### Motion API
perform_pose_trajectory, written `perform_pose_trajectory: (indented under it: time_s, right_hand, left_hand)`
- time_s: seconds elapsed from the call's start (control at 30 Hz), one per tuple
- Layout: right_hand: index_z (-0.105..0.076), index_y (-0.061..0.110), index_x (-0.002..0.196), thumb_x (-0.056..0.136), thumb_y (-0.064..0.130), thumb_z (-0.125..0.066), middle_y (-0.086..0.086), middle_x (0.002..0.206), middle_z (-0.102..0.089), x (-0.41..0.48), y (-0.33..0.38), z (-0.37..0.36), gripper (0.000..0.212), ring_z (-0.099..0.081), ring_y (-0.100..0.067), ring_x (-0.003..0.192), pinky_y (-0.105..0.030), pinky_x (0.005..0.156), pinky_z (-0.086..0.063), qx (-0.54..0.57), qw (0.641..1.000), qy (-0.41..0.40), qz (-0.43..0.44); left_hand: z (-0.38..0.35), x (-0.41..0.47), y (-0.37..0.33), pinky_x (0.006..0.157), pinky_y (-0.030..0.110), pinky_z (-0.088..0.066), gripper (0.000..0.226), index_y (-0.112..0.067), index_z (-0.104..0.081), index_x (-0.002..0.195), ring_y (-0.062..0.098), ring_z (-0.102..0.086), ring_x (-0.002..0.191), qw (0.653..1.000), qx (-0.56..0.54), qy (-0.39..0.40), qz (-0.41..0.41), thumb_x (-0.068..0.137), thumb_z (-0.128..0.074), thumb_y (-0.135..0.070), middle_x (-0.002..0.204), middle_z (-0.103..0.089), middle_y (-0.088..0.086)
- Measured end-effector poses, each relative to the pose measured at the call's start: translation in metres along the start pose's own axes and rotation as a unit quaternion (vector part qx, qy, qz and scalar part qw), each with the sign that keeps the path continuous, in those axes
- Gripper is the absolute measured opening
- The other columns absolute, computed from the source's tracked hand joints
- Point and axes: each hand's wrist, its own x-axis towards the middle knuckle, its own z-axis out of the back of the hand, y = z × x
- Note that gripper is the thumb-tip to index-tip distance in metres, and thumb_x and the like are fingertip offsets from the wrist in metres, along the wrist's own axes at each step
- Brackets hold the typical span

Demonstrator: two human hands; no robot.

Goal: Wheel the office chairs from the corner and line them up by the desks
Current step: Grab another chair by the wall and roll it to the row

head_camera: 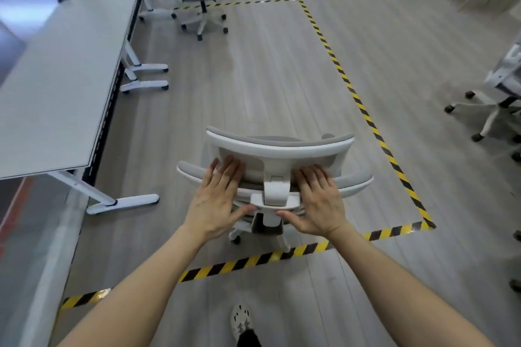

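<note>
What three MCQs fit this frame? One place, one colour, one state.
1. Where does the long desk lie relative to the pushed chair?
A. On the left of it in view
B. On the right of it in view
C. Behind the person

2. The floor tape is striped in:
A. Red and white
B. Yellow and black
C. Blue and white

3. How do the left hand and right hand meet the chair?
A. Both lie with straight fingers on its back
B. Only one touches it
C. Both hang clear of it

Answers:
1 A: the desk fills the left of the view, with the chair at centre.
2 B: yellow and black stripes frame the floor zone.
3 A: both hands press on the back, one on either side of its centre.
</note>
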Motion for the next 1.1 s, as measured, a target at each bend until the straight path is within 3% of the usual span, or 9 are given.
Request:
perform_pose_trajectory:
  time_s: [0.2,0.57,0.8,1.1]
  right_hand:
    - [-0.054,0.004,0.156,0.095,0.090,-0.050,-0.019,0.154,-0.058,0.080,0.005,-0.022,0.106,-0.052,-0.040,0.143,-0.055,0.132,-0.032,0.010,0.995,0.062,0.074]
    - [-0.061,0.002,0.149,0.093,0.087,-0.054,-0.021,0.146,-0.062,0.236,0.026,-0.095,0.101,-0.057,-0.042,0.136,-0.056,0.127,-0.038,0.026,0.996,0.012,0.079]
    - [-0.064,0.001,0.143,0.090,0.084,-0.061,-0.020,0.140,-0.066,0.365,-0.004,-0.158,0.098,-0.061,-0.042,0.129,-0.054,0.121,-0.043,0.032,0.993,-0.027,0.114]
    - [-0.059,0.011,0.151,0.093,0.085,-0.058,-0.014,0.141,-0.062,0.566,-0.056,-0.234,0.094,-0.058,-0.038,0.131,-0.053,0.124,-0.037,0.090,0.986,0.013,0.141]
  left_hand:
    - [0.000,0.014,0.073,0.139,0.057,-0.009,0.104,-0.009,-0.016,0.175,0.026,-0.002,0.172,0.999,0.031,0.019,0.035,0.106,-0.034,-0.084,0.183,-0.016,0.013]
    - [-0.015,0.095,0.217,0.137,0.061,-0.016,0.105,-0.003,-0.030,0.171,0.033,-0.018,0.170,0.999,0.031,-0.004,0.037,0.105,-0.028,-0.085,0.177,-0.031,0.019]
    - [-0.040,0.186,0.299,0.138,0.060,-0.013,0.111,-0.005,-0.026,0.172,0.032,-0.017,0.170,0.997,0.030,-0.011,0.071,0.101,-0.035,-0.089,0.178,-0.028,0.017]
    - [-0.067,0.338,0.421,0.137,0.062,-0.015,0.115,-0.003,-0.034,0.168,0.040,-0.029,0.163,0.990,0.058,0.029,0.125,0.098,-0.026,-0.094,0.169,-0.039,0.021]
